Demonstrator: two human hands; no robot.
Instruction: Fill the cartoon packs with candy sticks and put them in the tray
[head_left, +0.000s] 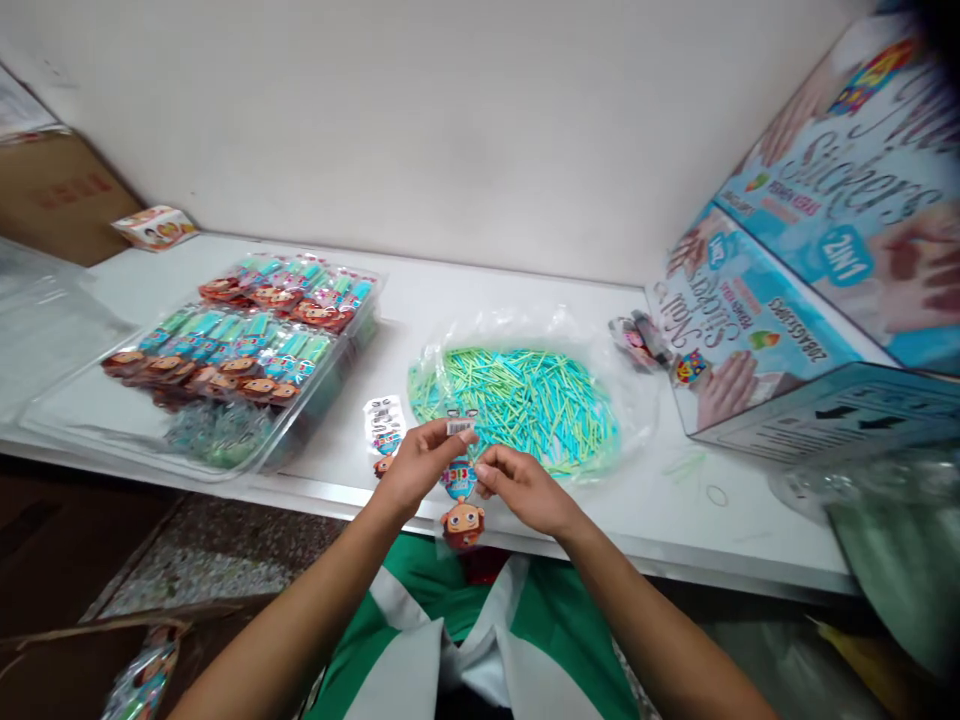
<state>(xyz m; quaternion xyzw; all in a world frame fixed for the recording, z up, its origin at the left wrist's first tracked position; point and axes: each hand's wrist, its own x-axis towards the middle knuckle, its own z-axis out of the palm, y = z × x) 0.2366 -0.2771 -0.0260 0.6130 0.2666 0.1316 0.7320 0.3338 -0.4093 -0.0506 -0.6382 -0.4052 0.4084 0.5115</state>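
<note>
My left hand (426, 458) pinches the top of a small clear plastic packet (460, 505) between thumb and fingers. A barcode shows at the packet's top, coloured lettering in its middle and a brown monkey face at its lower end. Right beside its edge, my right hand (525, 488) is closed, thumb and fingertips pinched against the packet's side. Behind both hands lies a clear plastic bag (637, 400) opened around a heap of thin green and blue sticks (532, 400). Another flat printed packet (385, 430) rests on the table just left of my left hand.
A clear plastic tray (300, 435) of filled monkey packets (247, 350) stands on the left of the white table (352, 470). Large blue printed boxes (757, 330) rise at the right. A small dark packet (639, 340) lies against them. A cardboard box (56, 195) is far left.
</note>
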